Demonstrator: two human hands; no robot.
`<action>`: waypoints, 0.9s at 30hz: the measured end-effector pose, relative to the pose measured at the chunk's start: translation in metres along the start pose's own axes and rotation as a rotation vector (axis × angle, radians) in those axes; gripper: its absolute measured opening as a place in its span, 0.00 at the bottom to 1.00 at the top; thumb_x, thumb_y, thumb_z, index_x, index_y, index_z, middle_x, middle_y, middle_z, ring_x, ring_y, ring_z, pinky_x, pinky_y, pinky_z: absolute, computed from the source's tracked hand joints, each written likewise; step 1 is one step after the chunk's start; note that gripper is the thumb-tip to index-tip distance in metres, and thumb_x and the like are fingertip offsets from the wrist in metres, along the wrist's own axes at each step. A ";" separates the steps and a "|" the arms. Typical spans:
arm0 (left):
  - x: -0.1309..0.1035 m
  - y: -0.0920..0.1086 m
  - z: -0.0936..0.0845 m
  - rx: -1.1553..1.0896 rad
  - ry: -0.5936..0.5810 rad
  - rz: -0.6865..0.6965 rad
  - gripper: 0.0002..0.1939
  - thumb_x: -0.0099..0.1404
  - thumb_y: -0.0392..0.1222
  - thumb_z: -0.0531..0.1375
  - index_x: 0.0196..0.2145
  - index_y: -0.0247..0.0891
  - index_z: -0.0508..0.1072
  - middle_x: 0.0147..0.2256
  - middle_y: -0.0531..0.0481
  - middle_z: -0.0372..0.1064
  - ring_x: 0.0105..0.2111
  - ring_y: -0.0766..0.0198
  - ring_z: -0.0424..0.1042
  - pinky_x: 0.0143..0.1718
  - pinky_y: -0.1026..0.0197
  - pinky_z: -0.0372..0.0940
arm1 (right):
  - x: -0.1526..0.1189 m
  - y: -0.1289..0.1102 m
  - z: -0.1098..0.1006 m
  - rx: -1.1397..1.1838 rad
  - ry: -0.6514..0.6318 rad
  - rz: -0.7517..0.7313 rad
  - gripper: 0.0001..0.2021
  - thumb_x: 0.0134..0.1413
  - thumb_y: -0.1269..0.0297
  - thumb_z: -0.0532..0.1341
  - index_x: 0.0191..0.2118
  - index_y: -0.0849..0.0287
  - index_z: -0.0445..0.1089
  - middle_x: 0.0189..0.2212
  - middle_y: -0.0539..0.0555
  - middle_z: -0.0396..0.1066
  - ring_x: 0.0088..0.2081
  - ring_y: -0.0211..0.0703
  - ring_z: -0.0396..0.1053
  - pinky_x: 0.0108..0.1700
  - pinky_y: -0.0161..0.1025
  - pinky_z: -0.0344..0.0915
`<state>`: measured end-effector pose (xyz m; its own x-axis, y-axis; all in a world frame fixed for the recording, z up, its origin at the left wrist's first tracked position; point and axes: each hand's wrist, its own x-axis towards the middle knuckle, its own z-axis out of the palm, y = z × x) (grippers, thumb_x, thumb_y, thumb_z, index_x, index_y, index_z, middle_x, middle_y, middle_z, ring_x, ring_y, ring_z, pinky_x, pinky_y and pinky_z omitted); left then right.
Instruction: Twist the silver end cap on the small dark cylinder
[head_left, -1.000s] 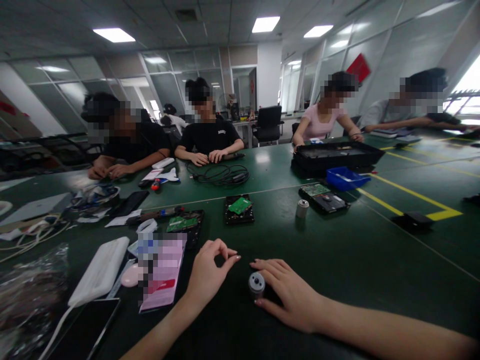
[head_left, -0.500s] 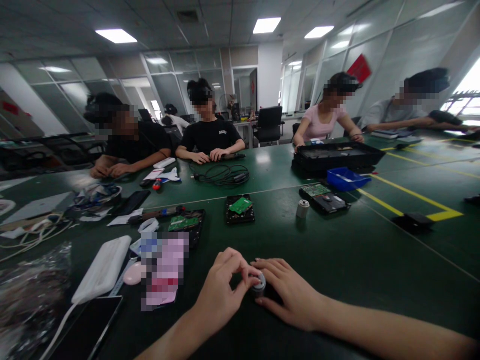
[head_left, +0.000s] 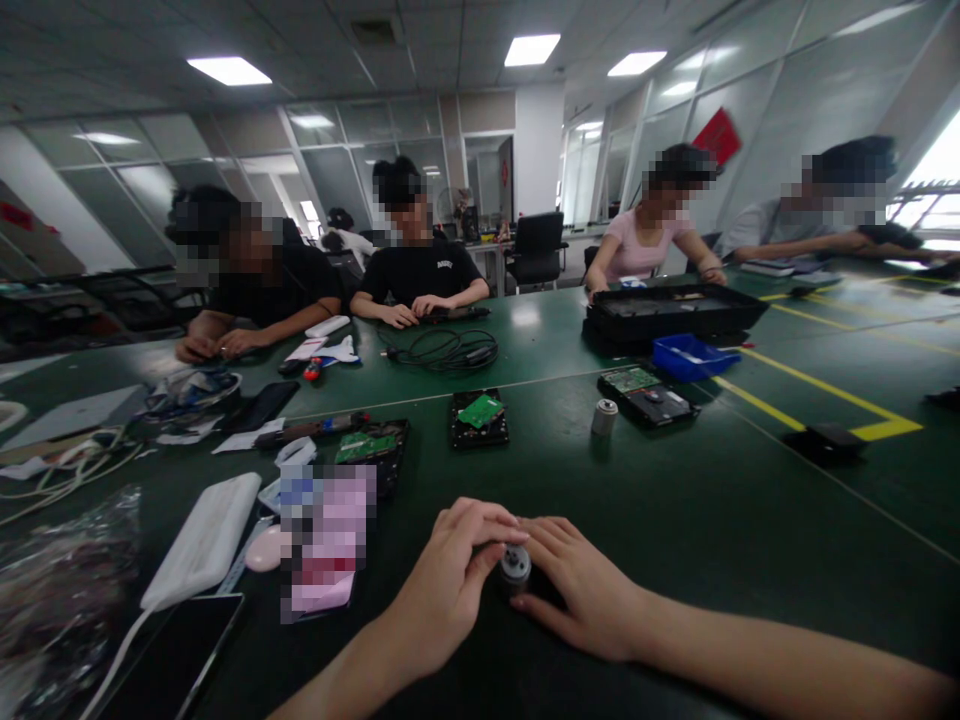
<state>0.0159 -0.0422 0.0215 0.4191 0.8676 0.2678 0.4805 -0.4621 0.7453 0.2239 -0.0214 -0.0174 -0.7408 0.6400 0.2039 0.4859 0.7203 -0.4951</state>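
Observation:
A small grey metal cylinder (head_left: 514, 572) with holes in its top stands upright on the dark green table (head_left: 720, 520), between my two hands. My right hand (head_left: 581, 580) is wrapped round its right side, thumb in front and fingers behind. On the other side, my left hand (head_left: 461, 570) has its fingers curved behind the cylinder's top and its thumb at the left rim. A similar silver cylinder (head_left: 604, 418) stands farther back to the right. Straight ahead lies a hard drive (head_left: 480, 420) with a green circuit board on it.
Two more drives (head_left: 649, 396) (head_left: 375, 450) lie back right and left. A white power bank (head_left: 202, 540), phone (head_left: 169, 660) and plastic bag (head_left: 67, 590) are at left. Beyond are a blue tray (head_left: 690, 358), black tray (head_left: 675, 315), cable (head_left: 442, 350) and several people.
My left fingers and thumb have come off the middle of the cylinder's top and moved to its left and back edge, so the top now shows.

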 end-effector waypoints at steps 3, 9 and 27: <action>0.000 0.002 0.000 0.054 0.032 -0.005 0.10 0.71 0.36 0.52 0.42 0.47 0.72 0.45 0.52 0.69 0.47 0.58 0.66 0.49 0.53 0.59 | 0.000 0.000 -0.001 0.003 0.002 -0.004 0.23 0.59 0.56 0.60 0.57 0.59 0.63 0.59 0.60 0.64 0.60 0.51 0.58 0.62 0.51 0.53; 0.000 0.003 -0.008 0.075 0.298 -0.155 0.08 0.72 0.47 0.50 0.40 0.44 0.65 0.22 0.57 0.68 0.32 0.56 0.70 0.39 0.53 0.59 | -0.001 0.000 -0.002 0.002 -0.007 0.017 0.21 0.59 0.56 0.60 0.56 0.60 0.64 0.60 0.60 0.63 0.61 0.51 0.58 0.62 0.51 0.53; -0.001 -0.003 0.011 0.282 0.218 0.220 0.14 0.60 0.26 0.63 0.38 0.43 0.68 0.36 0.55 0.73 0.38 0.59 0.69 0.41 0.56 0.60 | 0.000 0.001 0.001 0.006 -0.013 -0.005 0.19 0.60 0.56 0.59 0.53 0.59 0.66 0.58 0.61 0.65 0.61 0.52 0.58 0.62 0.52 0.53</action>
<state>0.0223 -0.0440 0.0128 0.3768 0.7470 0.5477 0.6025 -0.6468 0.4676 0.2243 -0.0207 -0.0184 -0.7493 0.6330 0.1948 0.4796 0.7214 -0.4995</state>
